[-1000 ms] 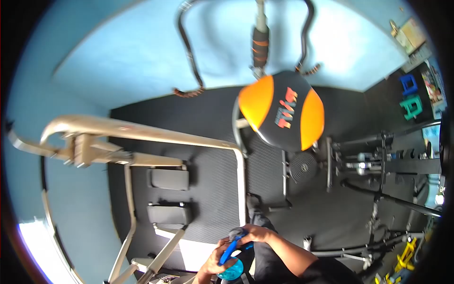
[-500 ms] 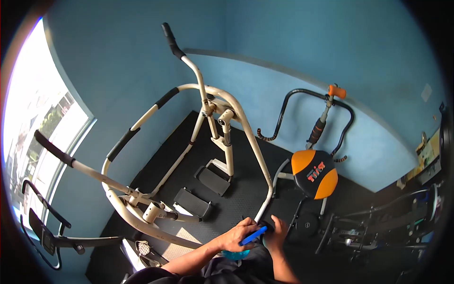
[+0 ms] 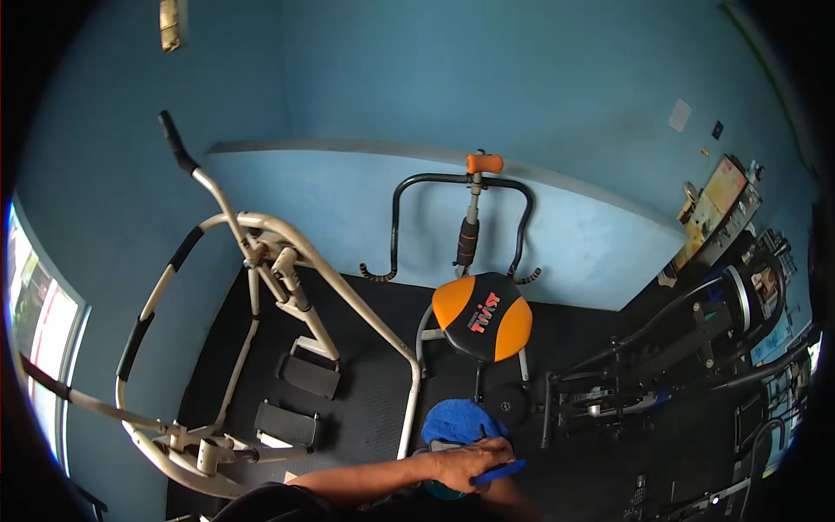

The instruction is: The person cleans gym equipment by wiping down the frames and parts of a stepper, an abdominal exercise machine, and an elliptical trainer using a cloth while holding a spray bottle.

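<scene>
Near-black top (image 3: 278,505) at the bottom edge, soft rounded outline (weave and seams lost in shadow). Left forearm (image 3: 374,477) and left hand (image 3: 470,464) bare. Right forearm (image 3: 509,503) dim, mostly hidden.

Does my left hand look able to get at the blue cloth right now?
Probably yes: your left hand is right by the near edge of the blue cloth, and most of the cloth lies uncovered, though I can't tell whether they touch.
</scene>
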Demonstrator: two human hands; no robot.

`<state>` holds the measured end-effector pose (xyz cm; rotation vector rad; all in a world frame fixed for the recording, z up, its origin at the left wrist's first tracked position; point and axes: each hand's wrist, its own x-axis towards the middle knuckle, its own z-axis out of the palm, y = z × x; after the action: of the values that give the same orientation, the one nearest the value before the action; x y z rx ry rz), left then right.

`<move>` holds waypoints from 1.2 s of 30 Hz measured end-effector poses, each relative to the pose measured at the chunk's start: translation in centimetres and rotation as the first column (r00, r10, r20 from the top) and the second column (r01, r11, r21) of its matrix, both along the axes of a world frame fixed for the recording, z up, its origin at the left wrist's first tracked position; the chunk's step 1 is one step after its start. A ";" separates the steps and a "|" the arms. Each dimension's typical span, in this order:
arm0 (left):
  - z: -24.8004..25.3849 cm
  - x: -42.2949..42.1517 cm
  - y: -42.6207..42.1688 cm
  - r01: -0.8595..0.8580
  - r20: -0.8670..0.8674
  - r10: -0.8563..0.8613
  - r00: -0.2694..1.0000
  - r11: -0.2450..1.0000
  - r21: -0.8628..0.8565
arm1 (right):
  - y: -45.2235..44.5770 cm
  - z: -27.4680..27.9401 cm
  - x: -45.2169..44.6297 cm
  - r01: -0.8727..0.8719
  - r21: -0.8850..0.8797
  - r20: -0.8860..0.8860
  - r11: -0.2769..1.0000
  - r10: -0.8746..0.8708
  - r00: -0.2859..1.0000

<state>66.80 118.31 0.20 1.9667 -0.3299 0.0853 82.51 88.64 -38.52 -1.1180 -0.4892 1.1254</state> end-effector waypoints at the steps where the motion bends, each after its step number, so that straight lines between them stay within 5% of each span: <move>1: -0.6 1.4 0.1 0.038 0.051 -0.036 0.998 0.999 -0.024 | 0.5 0.9 2.3 0.013 0.029 -0.043 1.000 -0.011 0.999; 3: -0.9 3.4 1.6 0.107 0.086 -0.105 0.991 0.994 -0.013 | 5.4 4.5 3.1 0.040 0.078 -0.135 0.996 -0.029 0.990; 5: 0.5 5.1 3.5 0.015 0.165 -0.022 0.986 0.999 0.044 | 26.2 21.1 7.1 0.081 0.108 -0.247 0.991 -0.052 0.968; 7: 2.0 6.6 6.6 0.024 0.156 -0.026 0.987 1.000 0.013 | 29.8 26.4 11.3 0.108 0.148 -0.342 0.983 -0.052 0.938; 9: 3.0 7.4 9.8 -0.041 -0.002 0.042 0.999 0.975 -0.220 | 25.2 25.9 12.4 0.104 0.191 -0.412 0.976 -0.017 0.911; 11: 3.0 8.0 13.9 -0.224 -0.247 0.214 0.945 0.975 -0.010 | 28.5 29.6 15.1 0.098 0.214 -0.507 0.972 0.025 0.862; 16: -2.1 9.8 18.9 -0.437 -0.262 0.435 0.861 0.898 0.055 | 33.1 35.4 15.6 0.126 0.318 -0.655 0.940 0.122 0.745; 19: -5.6 11.2 21.8 -0.497 -0.251 0.492 0.834 0.867 0.047 | 33.9 32.5 15.1 0.175 0.265 -0.611 0.948 0.024 0.792; 24: -15.8 15.5 26.7 -0.518 -0.556 0.433 0.709 0.855 0.005 | 35.9 29.5 15.6 0.400 0.138 -0.416 0.906 -0.313 0.854; 27: -20.3 18.9 29.4 -0.401 -0.648 0.400 0.648 0.903 0.156 | 37.9 28.7 17.6 0.513 0.051 -0.239 0.857 -0.488 0.839; 29: -22.3 20.8 30.8 -0.391 -0.695 0.253 0.673 0.919 -0.044 | 36.2 27.7 17.0 0.550 -0.012 -0.099 0.835 -0.548 0.831; 32: -23.5 23.6 32.6 -0.183 -0.590 0.162 0.791 0.983 0.025 | 35.1 24.8 15.0 0.624 -0.101 0.049 0.775 -0.623 0.781; 36: -24.9 27.2 32.2 -0.053 -0.675 0.007 0.738 0.998 -0.047 | 33.4 20.6 13.8 0.680 -0.194 0.219 0.708 -0.644 0.733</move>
<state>94.00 150.46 -24.73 1.7990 0.1892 -0.5907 96.29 122.02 -17.95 -1.4549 -0.0040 0.4720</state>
